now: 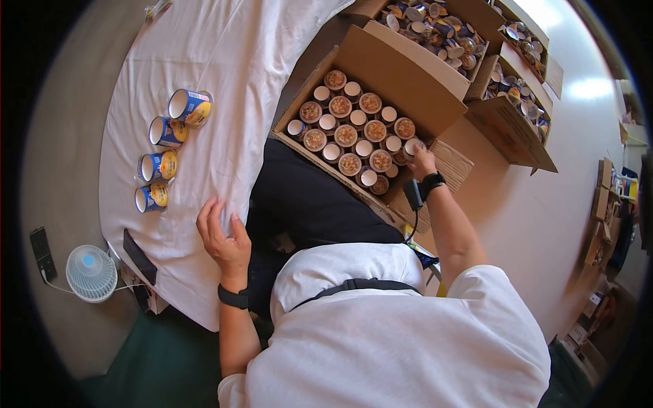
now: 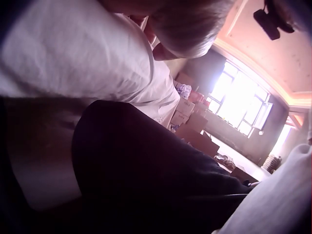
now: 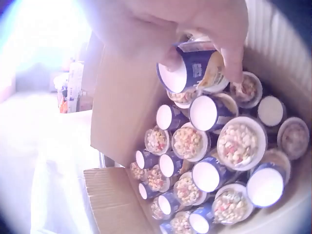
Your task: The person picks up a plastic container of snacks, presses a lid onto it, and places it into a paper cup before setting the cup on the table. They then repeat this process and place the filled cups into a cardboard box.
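Note:
At the right end of an open cardboard box [image 1: 371,51], my right hand [image 1: 423,162] grips a blue-and-yellow snack cup [image 3: 200,68], thumb on one side and fingers on the other. Its white base is turned toward the right wrist camera. Below it the box is packed with similar cups, some showing white bases, others clear lids over multicoloured cereal pieces [image 3: 241,144]. My left hand [image 1: 226,238] lies at the edge of the white cloth [image 1: 197,251], fingers loosely bent and holding nothing. Several blue-and-yellow cups [image 1: 160,165] stand in a row on that cloth, beyond the left hand.
More cardboard boxes full of cups [image 1: 442,34] stand behind the open box and to its right [image 1: 513,102]. A dark phone-like slab [image 1: 139,257] lies at the cloth's left edge, near a small white fan [image 1: 92,273]. Box flaps [image 1: 449,170] stick out beside the right wrist.

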The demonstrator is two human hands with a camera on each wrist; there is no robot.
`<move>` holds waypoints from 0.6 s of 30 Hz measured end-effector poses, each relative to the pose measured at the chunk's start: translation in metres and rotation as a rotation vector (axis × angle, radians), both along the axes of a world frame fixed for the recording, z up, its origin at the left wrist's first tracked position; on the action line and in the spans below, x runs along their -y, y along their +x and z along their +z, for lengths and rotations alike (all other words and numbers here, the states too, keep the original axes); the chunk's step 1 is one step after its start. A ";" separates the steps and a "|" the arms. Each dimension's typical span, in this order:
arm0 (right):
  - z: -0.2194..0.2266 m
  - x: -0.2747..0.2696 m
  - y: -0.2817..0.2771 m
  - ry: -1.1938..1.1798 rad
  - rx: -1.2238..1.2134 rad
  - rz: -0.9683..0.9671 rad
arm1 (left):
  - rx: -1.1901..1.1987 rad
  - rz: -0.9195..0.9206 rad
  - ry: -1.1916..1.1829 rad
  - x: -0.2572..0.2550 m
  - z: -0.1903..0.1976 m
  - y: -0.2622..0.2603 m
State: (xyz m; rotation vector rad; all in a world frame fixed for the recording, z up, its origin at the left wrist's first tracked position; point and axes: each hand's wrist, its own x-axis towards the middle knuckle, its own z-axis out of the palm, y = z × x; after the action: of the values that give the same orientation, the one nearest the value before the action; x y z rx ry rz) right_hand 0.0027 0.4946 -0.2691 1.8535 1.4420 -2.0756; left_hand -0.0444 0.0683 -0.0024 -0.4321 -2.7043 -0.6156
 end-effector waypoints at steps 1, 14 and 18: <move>-0.002 0.003 -0.004 -0.013 0.016 -0.054 | -0.002 0.001 -0.005 0.000 -0.001 0.000; -0.070 0.022 -0.029 0.022 0.140 -0.425 | -0.004 0.012 -0.076 -0.003 -0.002 0.000; -0.025 0.022 -0.034 -0.118 0.069 -0.492 | -0.026 -0.002 -0.108 -0.004 -0.003 0.000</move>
State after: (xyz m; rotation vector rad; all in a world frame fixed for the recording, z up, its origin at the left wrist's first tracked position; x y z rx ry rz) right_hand -0.0317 0.4722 -0.2942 2.3849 0.8867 -2.1890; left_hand -0.0443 0.0722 -0.0050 -0.4664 -2.7215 -0.4630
